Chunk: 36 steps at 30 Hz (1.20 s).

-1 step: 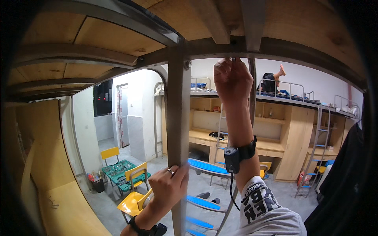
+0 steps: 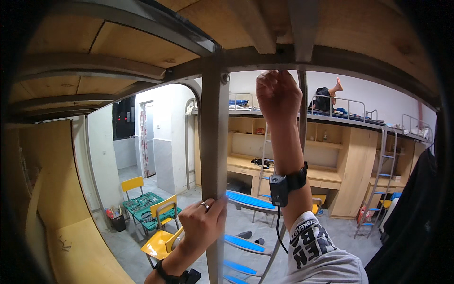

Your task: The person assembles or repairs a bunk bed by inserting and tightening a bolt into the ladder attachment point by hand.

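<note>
My left hand (image 2: pixel 202 221), with a ring on one finger, is wrapped round the grey metal bed post (image 2: pixel 213 142). My right hand (image 2: pixel 279 97) is raised high, its fingers curled closed against the underside of the metal bed beam (image 2: pixel 359 71). Whatever those fingers pinch is hidden behind the hand and the beam. On my right wrist sits a strapped black device (image 2: pixel 279 190) with a cable running down. Close to the top of the post, a bolt (image 2: pixel 225 78) shows at the joint with the beam.
Overhead are wooden bed boards (image 2: pixel 142 42). A ladder with blue treads (image 2: pixel 250 201) stands just beyond the post. Yellow chairs (image 2: pixel 158 246) surround an open green tool case (image 2: pixel 144 204). A person's leg (image 2: pixel 336 87) shows on a far bunk. Dark cloth (image 2: pixel 411 203) hangs at right.
My right hand and wrist have turned very slightly at the beam. The left hand keeps its place on the post.
</note>
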### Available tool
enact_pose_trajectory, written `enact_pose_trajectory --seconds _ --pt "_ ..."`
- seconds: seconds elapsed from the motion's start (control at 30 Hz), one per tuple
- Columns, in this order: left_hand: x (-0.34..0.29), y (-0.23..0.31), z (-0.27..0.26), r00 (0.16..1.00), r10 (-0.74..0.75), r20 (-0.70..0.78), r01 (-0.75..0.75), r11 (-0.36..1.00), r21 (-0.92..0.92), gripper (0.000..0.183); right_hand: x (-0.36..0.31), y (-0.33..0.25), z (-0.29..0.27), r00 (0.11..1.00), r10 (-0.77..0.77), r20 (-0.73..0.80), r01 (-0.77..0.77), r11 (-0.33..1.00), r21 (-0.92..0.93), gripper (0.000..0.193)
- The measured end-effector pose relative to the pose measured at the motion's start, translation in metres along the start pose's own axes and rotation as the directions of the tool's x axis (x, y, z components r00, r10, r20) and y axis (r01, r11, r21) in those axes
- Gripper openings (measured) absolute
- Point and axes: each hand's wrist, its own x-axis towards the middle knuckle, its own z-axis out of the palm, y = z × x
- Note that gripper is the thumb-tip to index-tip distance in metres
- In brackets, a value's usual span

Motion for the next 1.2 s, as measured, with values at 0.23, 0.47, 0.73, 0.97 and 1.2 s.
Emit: enact_pose_trajectory --seconds 0.23,0.47,0.73,0.97,1.2 --pt "0.007 -0.006 0.000 0.997 -0.026 -0.079 0.019 0.997 -0.080 0.013 0.029 0.000 -0.006 0.999 0.033 0.029 -0.035 0.994 0.100 0.009" --pt "0.006 -0.010 0.004 0.996 -0.047 -0.081 0.040 0.995 -0.086 0.009 0.037 -0.004 -0.013 0.997 0.043 0.067 -0.041 0.999 -0.027 0.021" --pt "0.003 0.001 -0.001 0.997 -0.081 -0.006 0.080 0.997 -0.006 0.007 0.025 -0.005 -0.001 0.989 0.033 -0.144 -0.032 0.999 0.011 0.014" --pt "-0.002 0.006 0.008 0.996 -0.088 -0.026 0.088 0.996 0.013 0.006 0.023 -0.005 0.007 0.943 -0.115 -0.312 0.067 0.985 -0.162 0.012" --pt "0.000 0.002 0.008 0.996 -0.082 -0.046 0.082 0.996 -0.019 0.007 0.023 -0.002 0.011 0.976 -0.066 -0.209 0.066 0.998 -0.007 0.012"
